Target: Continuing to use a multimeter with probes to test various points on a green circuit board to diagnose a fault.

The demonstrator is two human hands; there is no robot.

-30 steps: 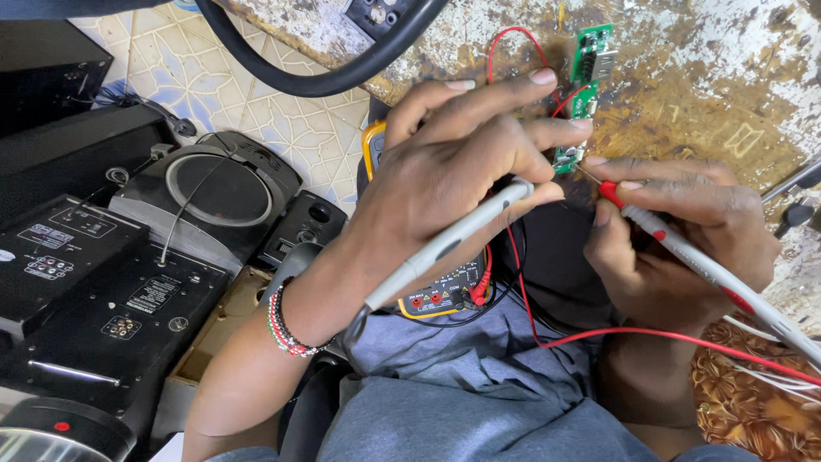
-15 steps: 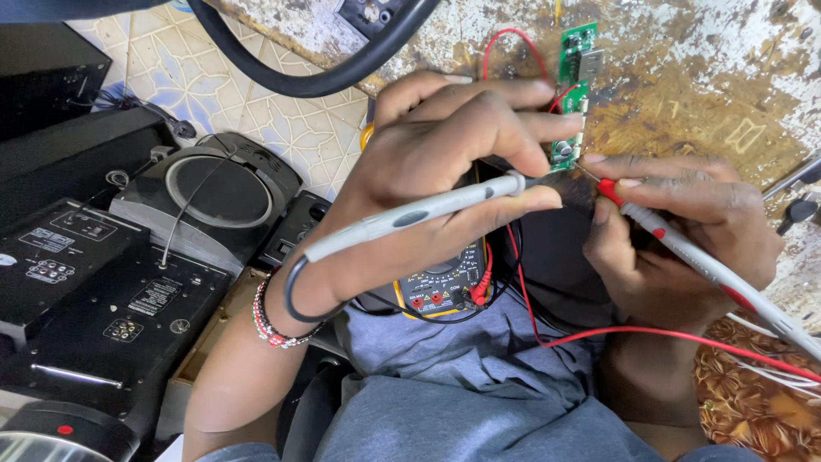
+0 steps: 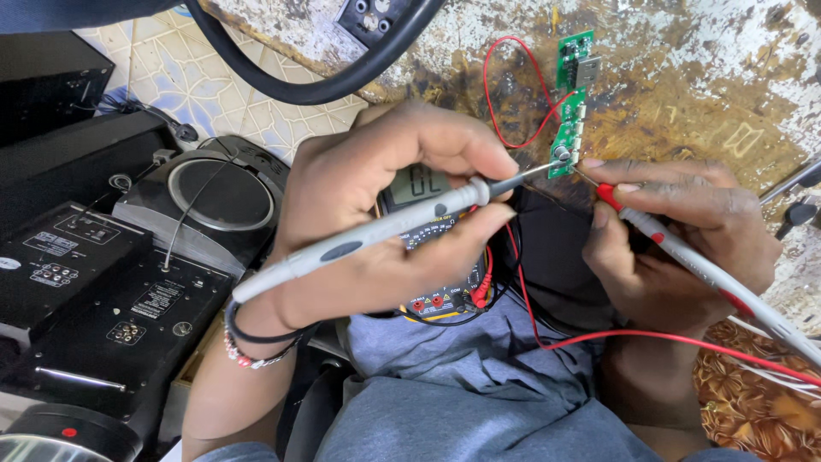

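- The small green circuit board [image 3: 569, 103] lies on the far, worn and stained work surface [image 3: 701, 94], right of centre, its long side running away from the person. A thin red wire [image 3: 505, 94] loops off its left edge.
- The left hand [image 3: 385, 214] holds a grey test probe [image 3: 368, 235] pinched between thumb and curled fingers, like a pen. Its dark metal tip reaches the near end of the board and appears to touch a small round part there.
- The right hand [image 3: 676, 248] grips a red-tipped test probe [image 3: 667, 235] closed between thumb and forefinger. Its fine tip points at the same near end of the board from the right; whether it makes contact is too small to tell.
- Just behind the left hand, on the lap, sits a multimeter [image 3: 428, 248] with a yellow edge. Its display is lit, and red and black leads are plugged in at its near end. A red lead [image 3: 650, 338] trails off to the right.
- As a judgement: both probes are in place and the meter is on, so the measuring at this spot is in hand. Nothing shows whether other points on the board remain.
- To the left stand black audio units [image 3: 85, 291] and a round speaker [image 3: 205, 192]. A thick black cable [image 3: 342, 68] arcs across the far side.
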